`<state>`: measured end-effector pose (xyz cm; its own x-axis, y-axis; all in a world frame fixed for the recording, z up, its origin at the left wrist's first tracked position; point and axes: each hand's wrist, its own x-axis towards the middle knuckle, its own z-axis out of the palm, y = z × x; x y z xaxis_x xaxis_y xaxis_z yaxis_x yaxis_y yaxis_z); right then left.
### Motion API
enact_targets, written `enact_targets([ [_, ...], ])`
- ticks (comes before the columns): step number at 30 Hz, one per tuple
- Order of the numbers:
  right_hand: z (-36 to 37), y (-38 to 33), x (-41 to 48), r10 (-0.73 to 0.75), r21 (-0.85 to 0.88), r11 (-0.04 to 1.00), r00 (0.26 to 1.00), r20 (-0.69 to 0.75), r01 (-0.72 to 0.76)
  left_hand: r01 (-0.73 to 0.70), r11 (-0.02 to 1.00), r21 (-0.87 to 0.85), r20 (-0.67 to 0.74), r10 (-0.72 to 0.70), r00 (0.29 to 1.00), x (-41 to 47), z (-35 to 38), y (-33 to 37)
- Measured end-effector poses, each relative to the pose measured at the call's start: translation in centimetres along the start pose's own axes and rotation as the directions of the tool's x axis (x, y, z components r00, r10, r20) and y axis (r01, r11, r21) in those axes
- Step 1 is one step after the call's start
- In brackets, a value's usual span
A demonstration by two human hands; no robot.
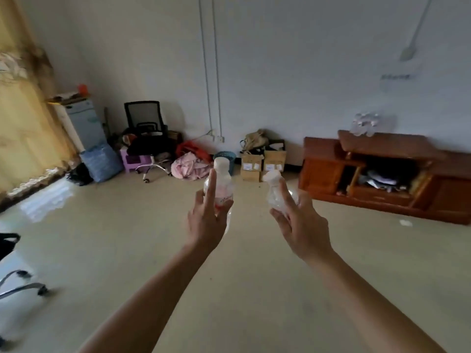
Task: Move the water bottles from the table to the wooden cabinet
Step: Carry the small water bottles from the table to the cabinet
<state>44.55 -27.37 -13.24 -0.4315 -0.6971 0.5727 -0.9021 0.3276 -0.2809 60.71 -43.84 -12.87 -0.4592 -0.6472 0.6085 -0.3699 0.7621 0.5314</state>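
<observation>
I see my left hand (pixel 207 222) holding 1 water bottle (pixel 224 186) upright, index finger straight along it. My right hand (pixel 304 226) wraps a 2nd bottle (pixel 275 192), tilted left. Both hang above the floor, well apart from the wooden cabinet (pixel 323 174) at right.

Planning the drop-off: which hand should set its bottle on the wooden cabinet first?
Right, probably: the wooden cabinet lies rightward, nearer the right hand and its bottle than the left hand.
</observation>
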Motion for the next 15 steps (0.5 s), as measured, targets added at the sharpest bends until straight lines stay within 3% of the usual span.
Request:
enact_targets([
  [9, -4.3, 16.2, 1.1, 0.274, -0.15, 0.939, 0.937, -0.219, -0.31, -0.228, 0.96, -0.165, 0.177, 0.256, 0.95, 8.1, 19.3, 9.8],
  [15, -4.8, 30.1, 4.5, 0.337, -0.186, 0.898, 0.894, -0.295, -0.4, -0.332, 0.916, -0.223, 0.203, 0.377, 0.904, 13.8, 32.7, 17.2],
])
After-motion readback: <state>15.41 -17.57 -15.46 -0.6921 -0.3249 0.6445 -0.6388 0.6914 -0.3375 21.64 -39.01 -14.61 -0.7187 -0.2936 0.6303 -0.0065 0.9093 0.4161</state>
